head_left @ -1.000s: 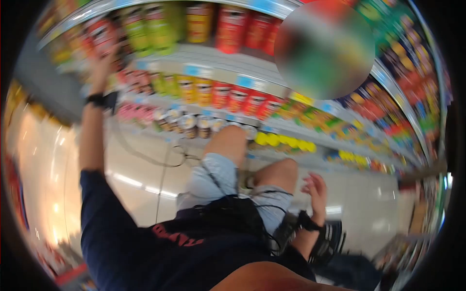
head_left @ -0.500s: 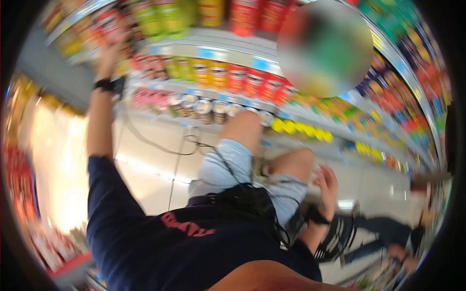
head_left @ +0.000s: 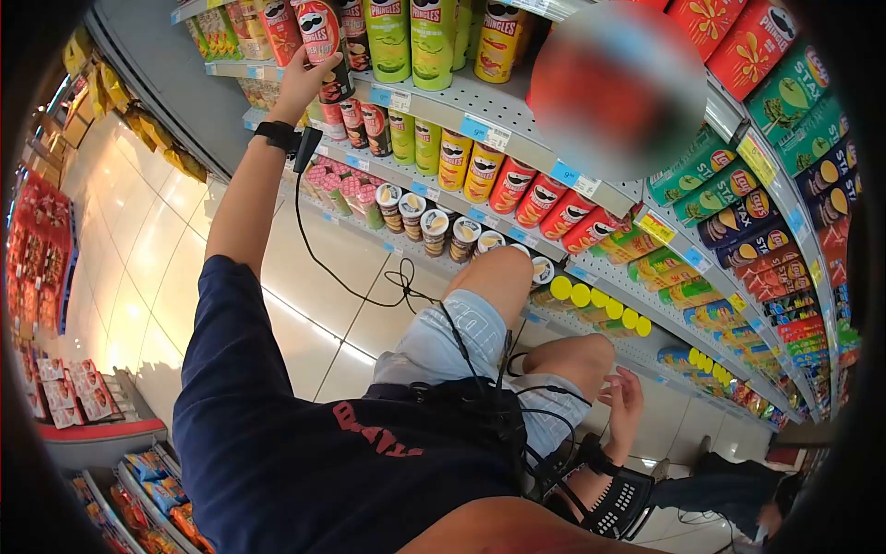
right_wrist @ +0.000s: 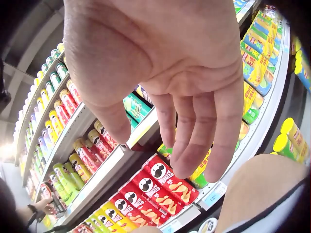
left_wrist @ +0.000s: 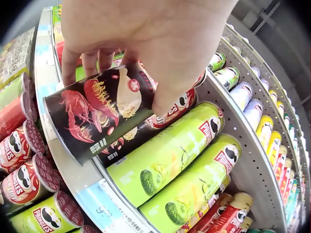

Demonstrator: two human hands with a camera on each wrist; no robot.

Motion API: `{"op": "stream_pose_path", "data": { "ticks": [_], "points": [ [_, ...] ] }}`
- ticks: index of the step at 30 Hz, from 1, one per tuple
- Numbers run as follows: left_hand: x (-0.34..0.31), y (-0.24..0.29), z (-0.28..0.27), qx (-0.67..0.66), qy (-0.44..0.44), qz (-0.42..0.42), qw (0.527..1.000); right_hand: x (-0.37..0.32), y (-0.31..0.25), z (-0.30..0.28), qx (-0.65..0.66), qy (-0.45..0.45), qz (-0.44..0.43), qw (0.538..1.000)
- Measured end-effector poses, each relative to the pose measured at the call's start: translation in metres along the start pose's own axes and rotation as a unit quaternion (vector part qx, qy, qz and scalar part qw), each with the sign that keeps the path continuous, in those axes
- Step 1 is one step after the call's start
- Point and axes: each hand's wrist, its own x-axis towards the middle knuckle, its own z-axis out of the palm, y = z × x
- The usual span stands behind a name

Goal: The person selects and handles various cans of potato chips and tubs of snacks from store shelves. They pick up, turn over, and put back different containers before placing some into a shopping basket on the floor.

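Note:
My left hand (head_left: 309, 81) grips a red-and-black Pringles can (head_left: 320, 28) at the shelf front, fingers on one side and thumb on the other. In the left wrist view, the black lower part of this crisps can (left_wrist: 102, 109) carries a crayfish picture, and its base juts past the shelf edge. Beside it stand a similar dark can and green Pringles cans (left_wrist: 167, 153). My right hand (head_left: 624, 403) hangs near the right knee, holding nothing. Its fingers are loosely bent, with red Pringles cans (right_wrist: 153, 184) on a shelf beyond them.
Lower shelves (head_left: 475, 134) hold rows of yellow and red cans, with round-lidded tubs (head_left: 434, 231) underneath. Green Stax cans (head_left: 715, 194) stand at the right. A black cable (head_left: 346, 294) runs from the left wrist. Someone in dark trousers (head_left: 711, 494) is at lower right.
In the head view, the shelves and my left arm have shifted rightward, and the blur has gone. My left hand still holds the can; my right hand stays low by the knee.

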Motion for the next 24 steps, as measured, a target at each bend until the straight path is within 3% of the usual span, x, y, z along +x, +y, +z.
{"op": "stream_pose_path", "data": {
  "ticks": [11,15,16,17,18,19,20,21,24],
  "points": [
    [0.017,-0.018,-0.003,-0.004,-0.012,0.029,0.999,0.003,0.004,0.003,-0.007,-0.003,0.004,1.0],
    [0.006,-0.008,-0.005,0.028,-0.024,-0.048,0.998,-0.001,0.006,0.003,-0.038,-0.008,-0.003,0.999],
    [0.021,-0.037,-0.017,0.07,-0.035,0.003,0.997,0.002,0.014,0.0,-0.045,-0.004,-0.004,0.999],
    [0.017,-0.032,-0.015,0.02,-0.023,-0.026,0.999,0.005,0.026,-0.002,-0.051,0.0,-0.025,0.998],
    [-0.007,0.012,-0.008,-0.025,-0.013,-0.069,0.997,0.005,0.033,-0.004,-0.06,0.007,-0.043,0.997],
    [0.013,-0.022,-0.008,-0.195,-0.082,-0.066,0.975,-0.011,0.025,-0.009,-0.054,0.029,-0.026,0.998],
    [0.038,-0.062,-0.026,-0.133,-0.087,-0.063,0.985,-0.002,0.017,0.002,-0.041,0.009,-0.025,0.999],
    [0.043,-0.069,-0.022,-0.134,-0.068,-0.056,0.987,-0.004,0.016,0.0,-0.04,0.023,-0.02,0.999],
    [0.033,-0.048,-0.007,-0.171,-0.047,-0.049,0.983,0.002,0.012,0.005,-0.026,-0.001,0.007,1.0]
  ]
}}
